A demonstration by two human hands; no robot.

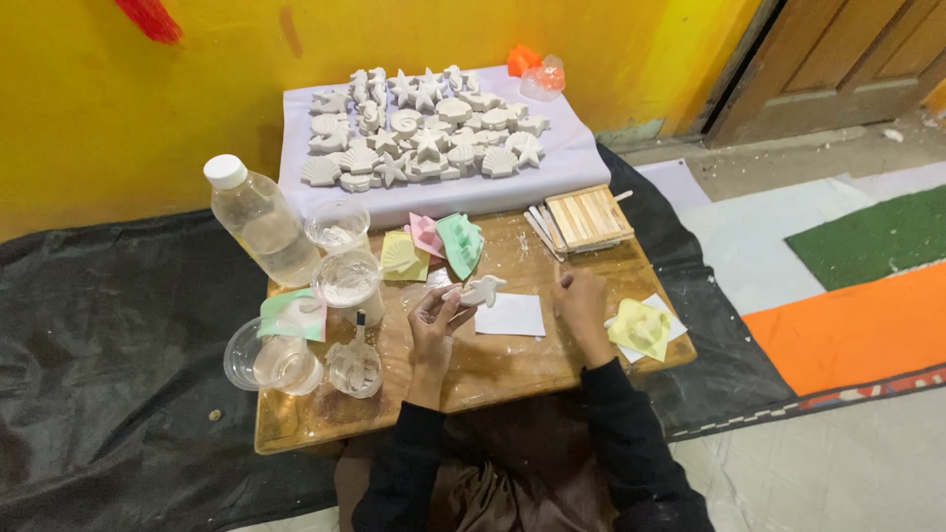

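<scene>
A person in black sleeves sits at a low wooden table (493, 379), the left hand (434, 325) closed around a white plaster cast (480, 290) lifted just above the tabletop, its star-like end poking past the fingertips. The right hand (581, 305) rests curled near it on the wood; whether it pinches anything cannot be told. Between the 2 hands lies a white paper (510, 315). Right of the right hand, a yellow mould (639, 327) sits on more paper. Left of the held cast stand 4 clear cups (347, 281) crusted with white mix and a capped bottle (258, 222). Just beyond the cast lie yellow, pink and green moulds (459, 242), apparently emptied, and a bundle of wooden sticks (588, 217). Farthest off, dozens of finished shells and stars (424, 138) cover a pale cloth (581, 163), suggesting most casting is done, with this piece not yet among them.
</scene>
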